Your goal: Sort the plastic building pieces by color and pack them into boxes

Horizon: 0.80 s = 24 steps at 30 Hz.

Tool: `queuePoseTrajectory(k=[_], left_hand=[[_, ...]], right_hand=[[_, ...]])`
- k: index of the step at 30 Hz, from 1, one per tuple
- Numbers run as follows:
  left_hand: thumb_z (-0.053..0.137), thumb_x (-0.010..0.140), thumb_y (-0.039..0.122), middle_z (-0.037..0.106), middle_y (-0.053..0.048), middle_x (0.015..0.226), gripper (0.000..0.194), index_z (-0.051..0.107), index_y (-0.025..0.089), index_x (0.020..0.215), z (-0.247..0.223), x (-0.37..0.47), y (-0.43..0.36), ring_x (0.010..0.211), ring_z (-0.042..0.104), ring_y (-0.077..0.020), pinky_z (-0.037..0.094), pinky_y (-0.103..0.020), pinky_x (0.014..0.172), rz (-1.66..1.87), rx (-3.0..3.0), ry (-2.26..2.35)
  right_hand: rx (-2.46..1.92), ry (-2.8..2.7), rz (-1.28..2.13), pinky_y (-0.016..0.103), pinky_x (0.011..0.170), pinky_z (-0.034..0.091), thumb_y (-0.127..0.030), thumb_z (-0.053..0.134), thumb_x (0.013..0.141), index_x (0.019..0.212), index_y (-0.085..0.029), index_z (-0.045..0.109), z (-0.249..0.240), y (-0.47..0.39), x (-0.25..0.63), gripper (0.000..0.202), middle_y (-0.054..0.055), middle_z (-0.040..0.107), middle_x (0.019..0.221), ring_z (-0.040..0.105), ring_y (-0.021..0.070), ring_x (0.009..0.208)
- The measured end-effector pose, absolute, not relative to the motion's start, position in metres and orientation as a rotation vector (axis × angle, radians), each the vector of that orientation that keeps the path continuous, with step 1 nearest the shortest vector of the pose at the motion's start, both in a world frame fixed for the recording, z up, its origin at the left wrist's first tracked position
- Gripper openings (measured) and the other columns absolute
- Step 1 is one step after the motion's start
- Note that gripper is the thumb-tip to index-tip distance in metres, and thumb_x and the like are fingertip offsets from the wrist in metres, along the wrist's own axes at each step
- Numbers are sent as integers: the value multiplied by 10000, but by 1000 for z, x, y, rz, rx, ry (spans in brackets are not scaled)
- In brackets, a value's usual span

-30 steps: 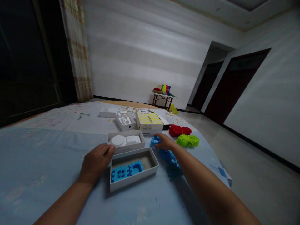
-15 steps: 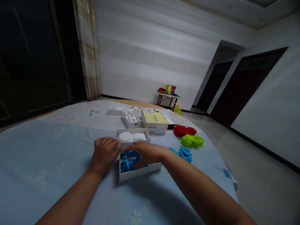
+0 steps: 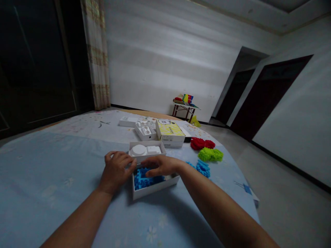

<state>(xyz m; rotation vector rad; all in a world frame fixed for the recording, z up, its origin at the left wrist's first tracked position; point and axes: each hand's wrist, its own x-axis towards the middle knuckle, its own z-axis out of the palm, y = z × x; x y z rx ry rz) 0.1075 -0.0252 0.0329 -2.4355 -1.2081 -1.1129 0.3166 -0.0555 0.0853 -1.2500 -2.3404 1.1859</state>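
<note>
A white open box sits on the table in front of me, with bright blue interlocking plastic pieces inside. My right hand lies over the box from the right. Its fingers reach across the back and its thumb is apart from them, resting on or just over the blue pieces. At the box's back left corner, my left hand has its thumb and fingertips closed on the edge. Just behind stands another white box, holding a round white piece and a white block.
Right of the box lie loose blue pieces, a green cluster and a red cluster. Farther back are a yellow-and-white box, a white tray box and a flat white box. A floral cloth covers the table.
My right hand's fingers have flattened and the hand has shifted slightly back. The blue pieces in the box sit differently. My left hand stays at the corner.
</note>
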Motion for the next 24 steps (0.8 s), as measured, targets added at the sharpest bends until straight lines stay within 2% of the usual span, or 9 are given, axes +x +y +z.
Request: queuePoseTrajectory(k=[4,8,11,14,19,24], left_hand=[[482,791,379,706,-31,802,247,670,235,721,32,109,-25,880,568,-209,222,-446,914,-1056,-2467,-1208],[494,779,395,709,-33,808,245,672,238,717,32,110,-27,896,560,-220,218,-451,915,-1032,-2490,-1221],[495,773,397,711,-29,811,239,675,250,715,32,111,-26,902,562,-224,214,-457,919,-1052,-2502,-1251],[490,772,404,712,-30,815,245,677,257,714,30,112,-21,906,564,-236,215,-467,916,-1063,-2504,-1272],[462,787,433,709,-35,815,282,668,252,720,28,116,-11,925,557,-249,215,-479,911,-1000,-2521,-1243],[435,802,430,702,-52,851,290,657,246,760,28,118,-6,951,546,-264,214,-485,908,-959,-2528,-1224]], right_hand=[[-1186,-2436,1043,297,935,418,-205,534,815,1249,-205,482,86,-64,314,436,51,571,1220,551,156,1076],[-1126,-2506,896,316,924,422,-192,532,807,1220,-217,517,85,-72,310,414,30,602,1172,571,170,1027],[-1139,-2359,959,319,916,433,-179,525,811,1220,-251,510,82,-75,314,415,11,600,1177,569,153,1033],[-1190,-2100,980,318,883,461,-212,505,833,1197,-225,522,80,-77,331,365,31,599,1174,580,145,1018],[-1301,-1824,618,321,884,454,-286,486,841,1107,-176,578,83,-83,393,302,56,640,1085,591,157,986],[-1711,-1709,261,355,891,423,-294,540,791,1083,-165,604,69,-100,451,326,82,647,1058,583,202,979]])
